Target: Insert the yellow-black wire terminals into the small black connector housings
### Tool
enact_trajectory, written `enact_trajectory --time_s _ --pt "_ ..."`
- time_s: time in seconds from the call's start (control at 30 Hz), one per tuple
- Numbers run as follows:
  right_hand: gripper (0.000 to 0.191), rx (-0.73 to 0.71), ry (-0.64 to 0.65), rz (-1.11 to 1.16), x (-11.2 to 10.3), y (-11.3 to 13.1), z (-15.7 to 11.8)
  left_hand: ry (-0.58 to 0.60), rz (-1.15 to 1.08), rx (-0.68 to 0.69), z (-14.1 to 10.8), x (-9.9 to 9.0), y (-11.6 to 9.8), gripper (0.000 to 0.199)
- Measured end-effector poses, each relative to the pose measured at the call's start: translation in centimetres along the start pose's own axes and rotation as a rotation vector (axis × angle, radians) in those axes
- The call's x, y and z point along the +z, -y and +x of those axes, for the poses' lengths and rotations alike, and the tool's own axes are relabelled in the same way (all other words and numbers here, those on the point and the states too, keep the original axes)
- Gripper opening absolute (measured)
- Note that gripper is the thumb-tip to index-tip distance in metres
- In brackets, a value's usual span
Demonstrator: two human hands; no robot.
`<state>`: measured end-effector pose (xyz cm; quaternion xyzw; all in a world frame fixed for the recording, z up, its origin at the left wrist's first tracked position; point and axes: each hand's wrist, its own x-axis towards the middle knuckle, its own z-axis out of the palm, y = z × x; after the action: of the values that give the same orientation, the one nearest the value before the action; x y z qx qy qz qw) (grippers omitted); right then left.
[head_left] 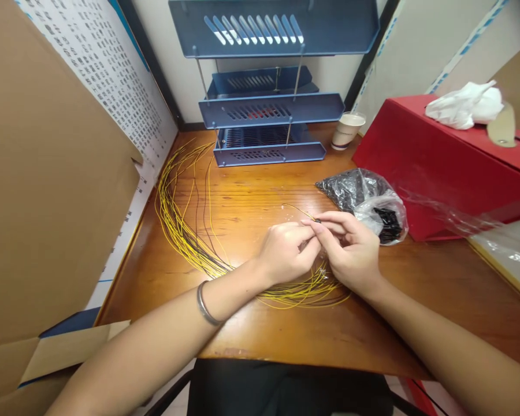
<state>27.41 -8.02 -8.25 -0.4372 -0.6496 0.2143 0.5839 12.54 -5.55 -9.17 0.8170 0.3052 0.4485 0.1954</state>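
Both my hands meet over the middle of the wooden table (pixel 251 329). My left hand (pixel 283 251) pinches a thin yellow wire (pixel 295 207) near its end. My right hand (pixel 351 248) holds a small black piece (pixel 318 220) at the tip of that wire between thumb and forefinger. A bundle of yellow and black wires (pixel 177 231) curves from the back left round under my hands. A clear plastic bag of small black parts (pixel 366 199) lies just right of my right hand.
A blue three-tier letter tray (pixel 268 104) stands at the back. A paper cup (pixel 347 130) sits beside it. A red box (pixel 442 167) with white crumpled tissue (pixel 465 104) fills the right side. Cardboard (pixel 47 173) walls off the left.
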Motion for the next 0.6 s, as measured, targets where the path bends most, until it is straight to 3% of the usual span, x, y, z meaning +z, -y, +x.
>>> enact_trajectory --time_s 0.3,0.6 --pt "0.014 0.050 0.038 0.008 0.1 -0.4 -0.7 0.095 -0.069 -0.045 -0.5 -1.2 -0.4 0.037" --pt "0.014 0.189 -0.103 0.160 1.8 1.1 0.5 0.161 0.013 -0.154 -0.8 -2.7 -0.7 0.043"
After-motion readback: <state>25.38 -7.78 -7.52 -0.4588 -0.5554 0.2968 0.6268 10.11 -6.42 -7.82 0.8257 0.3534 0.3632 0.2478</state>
